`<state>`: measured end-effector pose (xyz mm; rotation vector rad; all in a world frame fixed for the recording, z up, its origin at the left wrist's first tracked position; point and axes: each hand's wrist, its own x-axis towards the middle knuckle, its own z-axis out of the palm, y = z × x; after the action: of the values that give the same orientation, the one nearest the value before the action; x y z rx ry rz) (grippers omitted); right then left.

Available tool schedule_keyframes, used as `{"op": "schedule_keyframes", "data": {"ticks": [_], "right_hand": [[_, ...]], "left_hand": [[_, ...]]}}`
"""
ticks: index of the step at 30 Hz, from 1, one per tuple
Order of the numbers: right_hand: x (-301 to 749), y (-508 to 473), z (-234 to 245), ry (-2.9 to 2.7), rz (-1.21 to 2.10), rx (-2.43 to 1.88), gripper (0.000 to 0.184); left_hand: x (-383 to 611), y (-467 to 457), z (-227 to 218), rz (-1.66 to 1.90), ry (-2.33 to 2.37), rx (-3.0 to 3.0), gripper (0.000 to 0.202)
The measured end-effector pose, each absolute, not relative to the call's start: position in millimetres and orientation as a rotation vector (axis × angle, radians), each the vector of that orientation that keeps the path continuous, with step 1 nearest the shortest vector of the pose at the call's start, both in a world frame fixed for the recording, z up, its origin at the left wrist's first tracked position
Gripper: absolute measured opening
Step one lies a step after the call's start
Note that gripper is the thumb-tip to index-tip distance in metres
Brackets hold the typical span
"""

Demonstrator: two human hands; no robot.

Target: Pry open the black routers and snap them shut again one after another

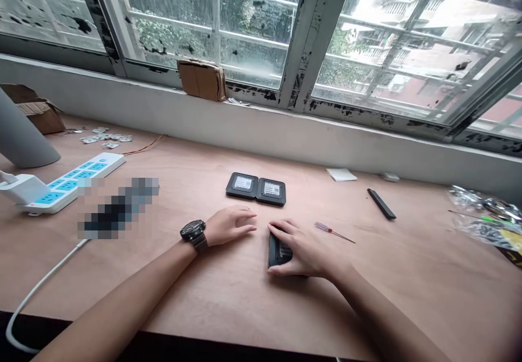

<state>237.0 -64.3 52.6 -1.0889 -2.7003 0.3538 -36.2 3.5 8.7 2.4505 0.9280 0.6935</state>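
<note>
My right hand is wrapped over a black flat case lying on the table, thumb on its near edge and fingers on its far edge. Part of a pale label shows under the palm; the rest is covered. To the left, my left hand, with a black watch on its wrist, rests on the tabletop, fingers stretched and holding nothing. Beyond both hands lie two black square cases with white labels, a left one and a right one, side by side and touching. A small screwdriver is right of my right hand.
A white power strip and a blurred-out dark object with a white cable lie left. At right are a black bar and plastic bags. White paper lies near the wall; a cardboard box sits on the sill.
</note>
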Motion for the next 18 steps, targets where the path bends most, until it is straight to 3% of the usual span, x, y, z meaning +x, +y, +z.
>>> {"op": "schedule_keyframes", "data": {"ticks": [18], "right_hand": [[232.2, -72.3, 60.4, -2.703, 0.180, -1.251, 0.084]], "left_hand": [[-37.3, 3.6, 5.8, 0.699, 0.947, 2.463, 0.037]]}}
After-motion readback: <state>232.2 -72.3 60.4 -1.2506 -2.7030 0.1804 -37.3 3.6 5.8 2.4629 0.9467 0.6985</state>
